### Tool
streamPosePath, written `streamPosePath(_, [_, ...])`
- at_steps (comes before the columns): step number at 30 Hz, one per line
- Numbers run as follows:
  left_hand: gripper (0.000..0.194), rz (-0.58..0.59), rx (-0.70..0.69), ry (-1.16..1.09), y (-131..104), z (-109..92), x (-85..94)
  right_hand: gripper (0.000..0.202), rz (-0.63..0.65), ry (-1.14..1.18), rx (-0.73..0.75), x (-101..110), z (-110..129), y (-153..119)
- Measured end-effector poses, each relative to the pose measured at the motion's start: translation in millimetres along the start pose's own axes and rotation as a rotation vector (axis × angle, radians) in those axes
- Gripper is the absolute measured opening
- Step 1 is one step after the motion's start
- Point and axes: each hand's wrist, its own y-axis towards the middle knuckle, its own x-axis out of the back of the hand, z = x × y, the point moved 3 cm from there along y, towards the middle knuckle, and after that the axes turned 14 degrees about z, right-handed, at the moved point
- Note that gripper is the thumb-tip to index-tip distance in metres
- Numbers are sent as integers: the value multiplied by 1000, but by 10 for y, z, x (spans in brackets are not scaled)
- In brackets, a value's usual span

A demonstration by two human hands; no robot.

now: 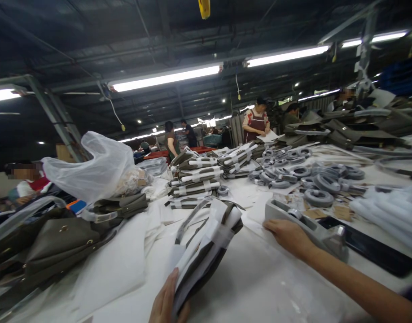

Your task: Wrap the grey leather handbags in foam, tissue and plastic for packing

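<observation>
At the bottom centre my left hand (167, 298) grips the near end of a folded dark olive bundle (209, 246) wrapped with white paper and a pale band, tilted up over the white table. My right hand (287, 235) is beside a grey tape dispenser (305, 224), its fingers together at the dispenser's left edge; what they hold, if anything, is too small to make out. Beyond the held bundle stand stacks of similar banded bundles (199, 175). A black phone (367, 246) lies to the right of the dispenser.
Olive bags (61, 237) and a clear plastic bag (94, 166) lie at left beside white sheets (115, 260). Wrapped grey rings (317, 197) and white foam rolls (391, 215) are at right. A person in an apron (256, 123) stands across the table.
</observation>
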Motion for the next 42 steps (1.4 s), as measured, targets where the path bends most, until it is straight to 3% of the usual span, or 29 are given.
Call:
streamPosePath(6, [63, 110, 152, -15, -20, -64, 105, 25, 121, 68, 28, 59, 16, 74])
streamPosePath(13, [60, 165, 259, -11, -36, -52, 122, 26, 264, 229, 162, -57, -67, -186])
streamPosePath(24, [60, 139, 201, 27, 10, -143, 181, 31, 220, 437, 48, -185, -241, -127])
streamPosePath(33, [57, 140, 197, 53, -14, -145, 173, 34, 162, 519, -1, -65, -246, -14])
streamPosePath(36, [58, 142, 191, 52, -8, -134, 168, 38, 143, 586, -1, 48, -166, 24])
streamPosePath(39, [58, 136, 196, 35, 3, -133, 175, 39, 186, 652, 33, 159, 77, -26])
streamPosePath(42, [58, 129, 218, 19, 8, -135, 184, 36, 388, 738, 126, 159, 461, -170])
